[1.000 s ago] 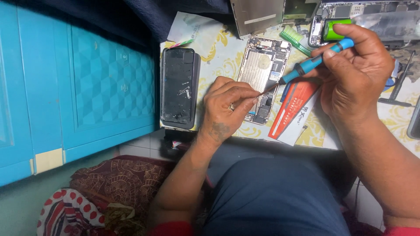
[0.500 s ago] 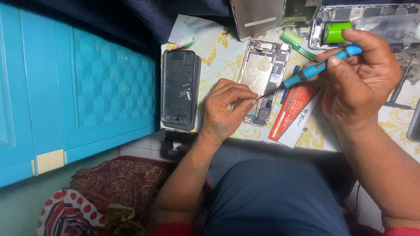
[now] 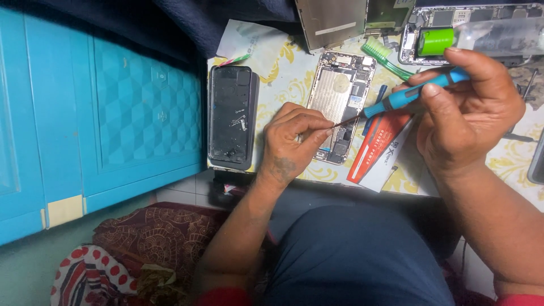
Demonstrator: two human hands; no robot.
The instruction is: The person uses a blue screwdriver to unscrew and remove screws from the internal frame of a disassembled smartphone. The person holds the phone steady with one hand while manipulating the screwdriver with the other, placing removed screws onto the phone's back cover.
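Observation:
My right hand [image 3: 467, 113] grips a blue-handled screwdriver [image 3: 408, 96], its thin shaft pointing left toward my left hand. My left hand [image 3: 292, 141] has its fingers pinched together at the screwdriver's tip, resting on the edge of an opened phone body [image 3: 340, 102] with its metal plate and circuit parts showing. Whether a tiny part sits between the fingers is too small to tell. A black phone screen panel [image 3: 231, 116] lies flat to the left of that hand.
A red and white packet [image 3: 379, 150] lies under the screwdriver. A green toothbrush [image 3: 391, 59], a green roll [image 3: 437, 41], a metal plate [image 3: 331, 20] and another opened phone frame [image 3: 481, 31] lie farther back. A blue cabinet [image 3: 102, 107] stands at the left.
My right hand has tilted and shifted slightly, keeping the screwdriver tip at my left fingertips. My left hand stays on the phone body.

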